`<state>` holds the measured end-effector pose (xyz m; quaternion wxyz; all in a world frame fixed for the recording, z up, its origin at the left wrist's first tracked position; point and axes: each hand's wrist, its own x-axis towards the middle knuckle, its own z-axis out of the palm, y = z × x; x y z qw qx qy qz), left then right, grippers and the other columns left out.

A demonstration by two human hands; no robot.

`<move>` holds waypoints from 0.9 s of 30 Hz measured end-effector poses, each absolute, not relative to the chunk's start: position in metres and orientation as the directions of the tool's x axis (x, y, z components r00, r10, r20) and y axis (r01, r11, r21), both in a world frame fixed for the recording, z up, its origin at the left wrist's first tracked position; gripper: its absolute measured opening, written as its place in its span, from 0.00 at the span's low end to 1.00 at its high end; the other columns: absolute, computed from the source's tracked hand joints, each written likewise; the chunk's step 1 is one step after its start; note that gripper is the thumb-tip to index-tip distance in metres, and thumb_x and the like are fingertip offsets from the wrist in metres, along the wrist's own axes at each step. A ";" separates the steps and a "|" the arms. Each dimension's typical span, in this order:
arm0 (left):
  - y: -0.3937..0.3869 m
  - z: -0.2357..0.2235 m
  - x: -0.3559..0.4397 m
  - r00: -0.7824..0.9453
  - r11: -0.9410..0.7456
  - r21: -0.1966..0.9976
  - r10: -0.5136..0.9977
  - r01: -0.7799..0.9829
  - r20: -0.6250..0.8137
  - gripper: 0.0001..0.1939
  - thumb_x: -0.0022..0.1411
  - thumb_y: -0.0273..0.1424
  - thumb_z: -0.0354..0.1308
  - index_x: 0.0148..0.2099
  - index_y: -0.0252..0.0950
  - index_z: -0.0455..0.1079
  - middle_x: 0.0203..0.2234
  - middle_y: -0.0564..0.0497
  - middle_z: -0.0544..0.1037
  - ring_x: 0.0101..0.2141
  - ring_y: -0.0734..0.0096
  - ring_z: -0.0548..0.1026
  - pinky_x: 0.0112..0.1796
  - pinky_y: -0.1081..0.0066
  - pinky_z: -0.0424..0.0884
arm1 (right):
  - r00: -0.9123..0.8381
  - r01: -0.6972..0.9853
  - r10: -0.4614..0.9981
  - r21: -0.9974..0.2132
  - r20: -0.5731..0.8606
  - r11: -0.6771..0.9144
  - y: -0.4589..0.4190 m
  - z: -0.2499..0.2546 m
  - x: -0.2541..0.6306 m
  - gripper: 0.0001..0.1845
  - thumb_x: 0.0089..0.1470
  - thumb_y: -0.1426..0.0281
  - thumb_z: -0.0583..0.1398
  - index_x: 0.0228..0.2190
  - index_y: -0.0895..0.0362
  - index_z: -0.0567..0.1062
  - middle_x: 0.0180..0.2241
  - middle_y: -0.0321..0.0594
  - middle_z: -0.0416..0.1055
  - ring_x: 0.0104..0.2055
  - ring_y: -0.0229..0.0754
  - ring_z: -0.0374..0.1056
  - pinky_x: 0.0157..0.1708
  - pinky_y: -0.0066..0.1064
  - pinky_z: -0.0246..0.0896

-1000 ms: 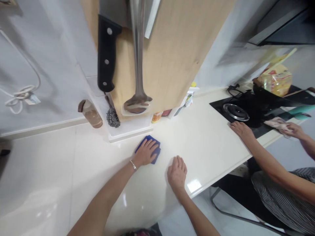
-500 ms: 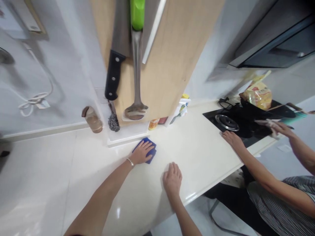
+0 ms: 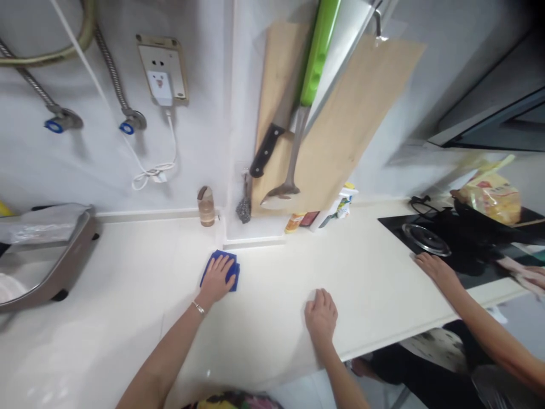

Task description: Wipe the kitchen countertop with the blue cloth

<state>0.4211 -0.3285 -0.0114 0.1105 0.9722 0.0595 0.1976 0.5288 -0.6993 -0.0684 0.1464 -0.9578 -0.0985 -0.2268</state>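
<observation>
Cloth [image 3: 236,274] farther left — long axis unclear

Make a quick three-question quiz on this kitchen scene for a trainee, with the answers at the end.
1. Which of the camera wearer's hands lies on the blue cloth?
2. True or false: the wearer's right hand is gripping a bottle.
3. What colour is the hanging knife's handle? A red, B black, C white.

Key:
1. The left hand.
2. False; it rests on the counter.
3. B.
</observation>
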 end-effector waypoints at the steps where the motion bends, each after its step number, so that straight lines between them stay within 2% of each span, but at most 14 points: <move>1: -0.319 -0.012 0.411 0.908 -0.968 0.229 0.187 0.105 0.376 0.28 0.70 0.40 0.48 0.68 0.37 0.63 0.65 0.42 0.67 0.66 0.51 0.61 0.66 0.45 0.54 | 0.875 0.257 0.125 -0.231 0.469 -0.938 -0.700 -0.070 0.529 0.27 0.62 0.67 0.47 0.56 0.67 0.69 0.59 0.58 0.67 0.62 0.56 0.59 0.61 0.47 0.53; 7: -0.279 -0.012 0.384 0.851 -0.935 0.190 0.353 0.301 0.390 0.28 0.70 0.40 0.46 0.67 0.33 0.65 0.64 0.41 0.68 0.66 0.50 0.62 0.67 0.47 0.52 | 0.859 0.260 0.118 -0.226 0.498 -0.939 -0.702 -0.080 0.531 0.27 0.61 0.67 0.47 0.56 0.67 0.69 0.59 0.58 0.67 0.62 0.55 0.59 0.61 0.48 0.53; 14: -0.277 -0.010 0.426 0.760 -0.853 0.212 0.521 0.477 0.387 0.29 0.69 0.38 0.46 0.67 0.29 0.64 0.65 0.36 0.67 0.66 0.44 0.61 0.66 0.43 0.49 | 0.856 0.267 0.130 -0.211 0.501 -0.940 -0.704 -0.083 0.530 0.28 0.61 0.66 0.48 0.57 0.66 0.68 0.59 0.57 0.67 0.63 0.57 0.60 0.61 0.50 0.54; 18: -0.267 -0.009 0.456 0.772 -0.850 0.218 0.526 0.479 0.358 0.29 0.70 0.37 0.43 0.67 0.29 0.63 0.65 0.38 0.66 0.66 0.44 0.59 0.67 0.43 0.47 | 0.843 0.280 0.137 -0.209 0.520 -0.937 -0.705 -0.084 0.531 0.28 0.61 0.66 0.48 0.58 0.65 0.68 0.60 0.57 0.66 0.63 0.57 0.59 0.61 0.51 0.55; 27: -0.231 -0.008 0.510 0.808 -0.864 0.247 0.499 0.438 0.314 0.30 0.70 0.38 0.41 0.68 0.29 0.61 0.67 0.39 0.64 0.67 0.46 0.57 0.67 0.44 0.46 | 0.888 0.221 0.079 -0.270 0.453 -0.937 -0.701 -0.071 0.529 0.27 0.60 0.67 0.48 0.57 0.64 0.68 0.60 0.56 0.66 0.63 0.54 0.59 0.62 0.50 0.54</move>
